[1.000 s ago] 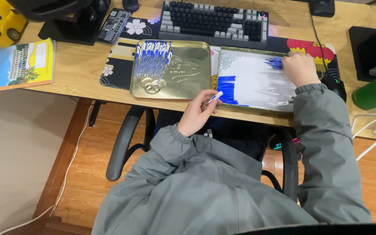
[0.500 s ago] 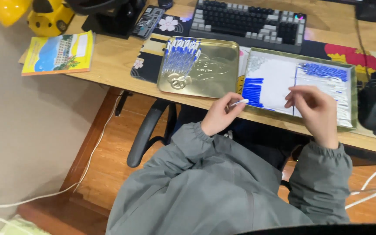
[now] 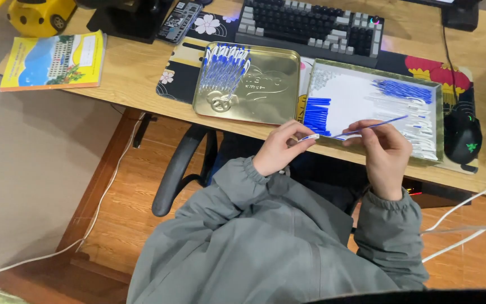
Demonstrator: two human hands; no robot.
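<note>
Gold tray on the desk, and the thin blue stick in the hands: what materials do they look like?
The gold rectangular tray looks like thin stamped metal, probably tinplate: glossy sheen, embossed relief in the floor, rolled rim. The thin blue stick, held between the left hand and right hand, looks like plastic, likely a pen refill: slender, evenly coloured, with a white end piece. Too small to confirm.

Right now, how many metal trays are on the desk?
2. A gold tray sits left of centre, with a fan of blue pens at its upper left. A white-lined tray lies beside it on the right, with loose blue and white pen parts. None looks hidden.
</note>
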